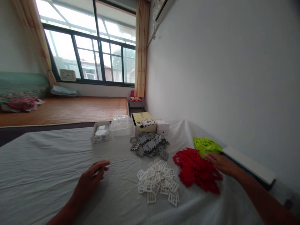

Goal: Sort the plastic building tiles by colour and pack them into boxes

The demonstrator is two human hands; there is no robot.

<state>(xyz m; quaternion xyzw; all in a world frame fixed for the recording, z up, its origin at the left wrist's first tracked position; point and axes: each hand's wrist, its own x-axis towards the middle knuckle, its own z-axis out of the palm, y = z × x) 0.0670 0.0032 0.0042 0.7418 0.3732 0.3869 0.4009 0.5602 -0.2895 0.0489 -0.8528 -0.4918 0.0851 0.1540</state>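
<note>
Grey sheet, red pile on it, lime pile just behind red; right hand at red's far edge, can't tell if clamped on a piece, so best pinch one rim and lift straight, avoiding snagging neighbours. Wall and white-topped slab crowd red's right; more room left of red, where left hand has fingers loosely apart, nothing visibly held.
</note>
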